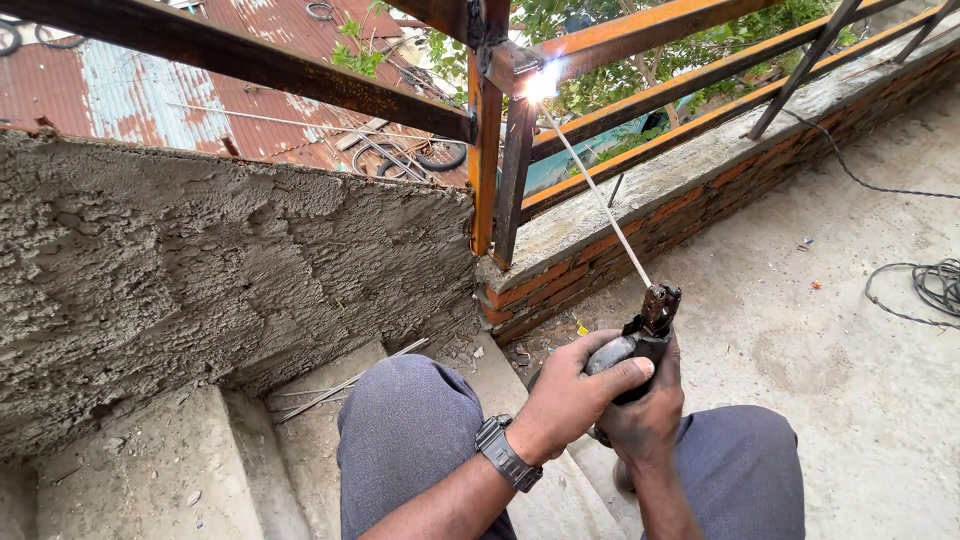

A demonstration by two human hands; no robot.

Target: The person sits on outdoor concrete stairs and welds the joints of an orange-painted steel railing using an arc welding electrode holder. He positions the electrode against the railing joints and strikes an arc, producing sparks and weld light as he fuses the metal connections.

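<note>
Both my hands grip a dark electrode holder at lower centre. My left hand, with a black wristwatch on its wrist, wraps over the handle from the left. My right hand clasps it from below. A thin welding rod runs up and left from the holder to a bright arc spark on the joint of an orange-painted steel railing. My knees in grey trousers fill the bottom of the view.
A rough cement wall stands at left above concrete steps. A low brick parapet carries the railing bars. Black cable lies coiled on the concrete floor at right. Rusty roofing lies beyond.
</note>
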